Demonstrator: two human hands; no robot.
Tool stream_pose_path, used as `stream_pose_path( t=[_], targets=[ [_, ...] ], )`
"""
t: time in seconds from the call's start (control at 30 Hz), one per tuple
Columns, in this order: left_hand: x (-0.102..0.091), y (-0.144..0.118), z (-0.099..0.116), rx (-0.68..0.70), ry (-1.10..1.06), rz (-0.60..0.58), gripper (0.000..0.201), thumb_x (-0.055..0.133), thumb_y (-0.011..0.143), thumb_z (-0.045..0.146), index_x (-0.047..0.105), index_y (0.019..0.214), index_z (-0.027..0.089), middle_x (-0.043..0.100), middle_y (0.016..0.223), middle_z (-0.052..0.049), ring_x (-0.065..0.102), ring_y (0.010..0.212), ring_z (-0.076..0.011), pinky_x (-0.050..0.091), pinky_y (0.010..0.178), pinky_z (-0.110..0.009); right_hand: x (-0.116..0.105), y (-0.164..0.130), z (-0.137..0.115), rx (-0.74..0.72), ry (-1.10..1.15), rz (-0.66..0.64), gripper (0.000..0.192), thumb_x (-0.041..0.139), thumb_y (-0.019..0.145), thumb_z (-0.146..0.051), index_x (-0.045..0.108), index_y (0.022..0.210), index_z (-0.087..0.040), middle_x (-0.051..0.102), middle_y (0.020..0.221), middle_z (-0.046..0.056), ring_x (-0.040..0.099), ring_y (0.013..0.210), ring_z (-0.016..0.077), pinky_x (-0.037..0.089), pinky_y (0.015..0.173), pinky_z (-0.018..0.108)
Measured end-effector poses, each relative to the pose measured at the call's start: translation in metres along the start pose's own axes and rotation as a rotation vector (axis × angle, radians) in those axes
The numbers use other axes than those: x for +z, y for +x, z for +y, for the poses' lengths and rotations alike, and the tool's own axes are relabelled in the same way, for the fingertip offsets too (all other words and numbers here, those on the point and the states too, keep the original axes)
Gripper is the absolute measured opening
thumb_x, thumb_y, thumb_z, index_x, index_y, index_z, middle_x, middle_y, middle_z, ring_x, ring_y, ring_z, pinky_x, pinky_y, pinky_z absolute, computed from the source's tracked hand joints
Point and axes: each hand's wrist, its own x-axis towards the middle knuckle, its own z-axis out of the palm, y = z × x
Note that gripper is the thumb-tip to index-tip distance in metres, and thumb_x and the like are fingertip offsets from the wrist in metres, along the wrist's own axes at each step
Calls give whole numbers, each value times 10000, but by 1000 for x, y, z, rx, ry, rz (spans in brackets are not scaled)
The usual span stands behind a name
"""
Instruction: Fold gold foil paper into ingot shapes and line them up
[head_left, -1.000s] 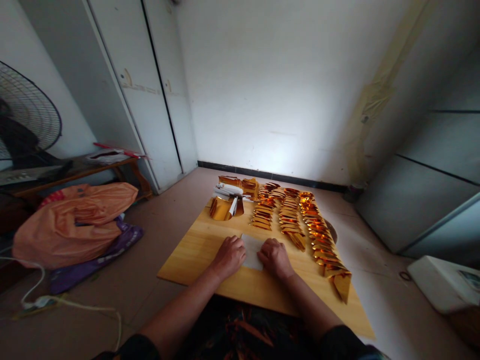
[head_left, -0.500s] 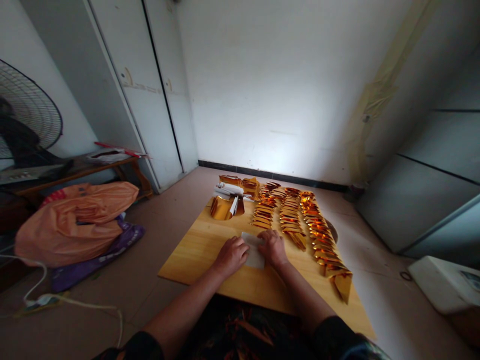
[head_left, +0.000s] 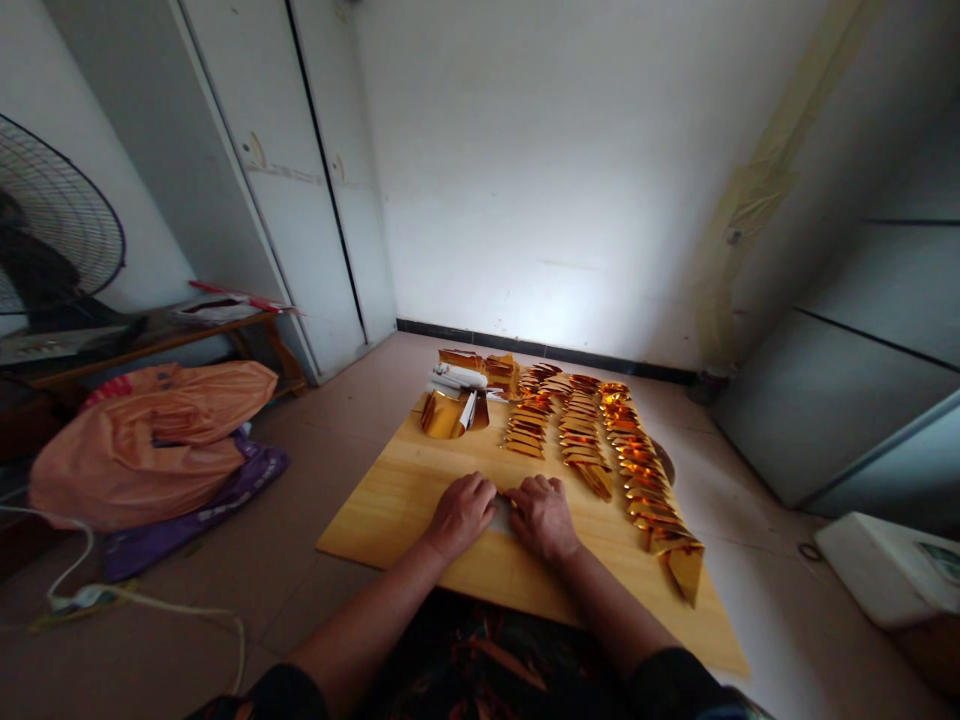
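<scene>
A small pale sheet of paper (head_left: 507, 517) lies on the wooden board (head_left: 390, 510) between my two hands, mostly covered by them. My left hand (head_left: 463, 512) has its fingers curled on the sheet's left side. Opposite it, my right hand (head_left: 544, 512) curls its fingers over the right side, thumb turned inward. A narrow golden-brown edge shows between the fingertips at the far side of the sheet. Beyond my hands stand rows of folded gold foil papers (head_left: 583, 430), and a curved gold foil sheet (head_left: 444, 415) rests at the back left of the board.
White rolled papers (head_left: 457, 376) and stacked gold pieces (head_left: 501, 374) sit at the board's far edge. A longer gold row (head_left: 645, 480) runs down its right side. On the floor are an orange bag (head_left: 150, 440), a cable (head_left: 187, 612) and a white box (head_left: 885, 570).
Both hands have drawn slightly nearer to me over the paper. The sheet's far part, flat before, no longer shows beyond the fingers, and less of the sheet is visible.
</scene>
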Motion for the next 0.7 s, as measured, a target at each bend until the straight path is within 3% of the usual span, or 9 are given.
stream_pose_path(
  t=[0.2, 0.33, 0.43, 0.7],
  targets=[
    [-7, -2, 4, 61, 81, 41, 315, 573, 809, 157, 567, 1112, 244, 547, 959, -59, 489, 906, -221, 378, 776, -370, -1, -2, 0, -21, -40, -3, 281, 552, 815, -256, 651, 1078, -268, 586, 881, 46, 461, 890, 202, 234, 793, 344],
    [-7, -2, 5, 76, 104, 74, 135, 528, 853, 182, 637, 911, 235, 557, 959, -64, 464, 924, -223, 342, 779, -381, 0, -2, -1, -14, -44, -8, 236, 545, 814, -247, 659, 1021, -255, 578, 874, 46, 454, 890, 202, 233, 799, 348],
    [-6, -1, 5, 100, 126, 64, 142, 522, 862, 193, 623, 762, 205, 577, 920, -59, 464, 907, -215, 332, 774, -378, -1, -3, -1, -16, -15, -19, 195, 548, 806, -242, 661, 966, -243, 574, 871, 42, 453, 883, 197, 239, 805, 348],
    [1, -1, -3, 143, 83, -37, 157, 512, 805, 113, 598, 690, 176, 576, 772, -55, 501, 799, -190, 395, 738, -335, -11, -19, 22, -131, 244, -60, 235, 624, 781, -278, 656, 1007, -224, 628, 1037, 56, 509, 963, 203, 316, 856, 341]
  ],
)
